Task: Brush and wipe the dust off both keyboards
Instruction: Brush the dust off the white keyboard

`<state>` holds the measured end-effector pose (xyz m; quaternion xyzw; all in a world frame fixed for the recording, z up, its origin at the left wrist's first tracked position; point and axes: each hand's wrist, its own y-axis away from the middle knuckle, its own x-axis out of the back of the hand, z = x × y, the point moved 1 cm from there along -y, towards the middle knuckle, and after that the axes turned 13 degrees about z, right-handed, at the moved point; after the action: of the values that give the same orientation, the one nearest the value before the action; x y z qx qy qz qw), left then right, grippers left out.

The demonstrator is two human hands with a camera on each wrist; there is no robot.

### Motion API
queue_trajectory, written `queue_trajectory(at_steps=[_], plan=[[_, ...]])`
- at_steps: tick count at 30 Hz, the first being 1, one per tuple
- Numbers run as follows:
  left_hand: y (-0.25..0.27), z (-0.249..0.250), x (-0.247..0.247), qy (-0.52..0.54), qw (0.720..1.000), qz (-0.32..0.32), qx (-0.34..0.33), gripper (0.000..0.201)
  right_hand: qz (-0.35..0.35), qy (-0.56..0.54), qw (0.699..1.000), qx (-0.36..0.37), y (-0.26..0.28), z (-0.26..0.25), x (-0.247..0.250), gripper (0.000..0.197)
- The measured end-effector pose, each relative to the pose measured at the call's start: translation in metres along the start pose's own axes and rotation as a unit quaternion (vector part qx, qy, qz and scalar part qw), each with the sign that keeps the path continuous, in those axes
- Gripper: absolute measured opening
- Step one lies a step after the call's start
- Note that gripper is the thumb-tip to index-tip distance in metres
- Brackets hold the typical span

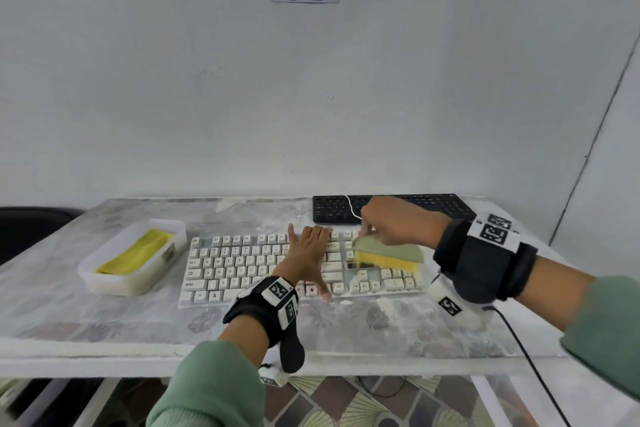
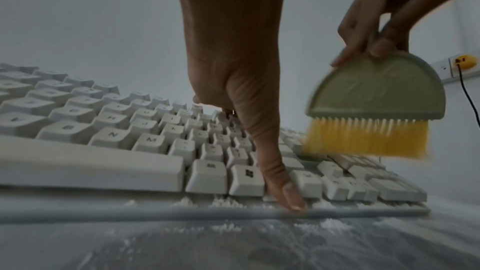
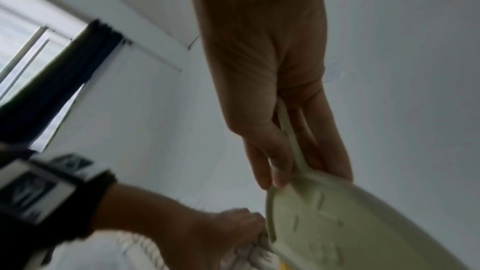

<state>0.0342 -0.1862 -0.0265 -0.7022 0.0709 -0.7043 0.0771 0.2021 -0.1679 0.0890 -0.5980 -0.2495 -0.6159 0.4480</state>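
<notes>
Hands: left hand (image 1: 309, 246) flat, steadying white keyboard (image 1: 242, 267) mid-frame; right hand (image 1: 388, 224) pinches brush (image 1: 389, 255) over its right keys | step: brushing first board | next: sweep powder off; black keyboard (image 1: 391, 206) behind, upper right, untouched

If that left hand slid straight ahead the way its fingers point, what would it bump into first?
Probably the black keyboard. The left hand lies flat on the white keyboard, fingers aimed at the wall; depth is hard to judge.
</notes>
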Motion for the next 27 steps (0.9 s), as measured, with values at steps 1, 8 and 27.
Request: queue_trajectory(at_steps=[1,8,27], plan=[[0.000,0.000,0.000,0.001,1.000,0.003,0.000,0.130,0.014,-0.016,1.000,-0.012,-0.003,-0.001,0.001,0.028],[0.000,0.000,0.000,-0.009,1.000,0.013,-0.004,0.129,-0.042,-0.079,0.994,-0.067,0.003,0.000,-0.014,0.032],[0.007,0.001,-0.003,-0.035,0.999,0.035,-0.005,0.130,0.181,-0.193,0.926,-0.271,0.023,-0.032,-0.054,0.040]])
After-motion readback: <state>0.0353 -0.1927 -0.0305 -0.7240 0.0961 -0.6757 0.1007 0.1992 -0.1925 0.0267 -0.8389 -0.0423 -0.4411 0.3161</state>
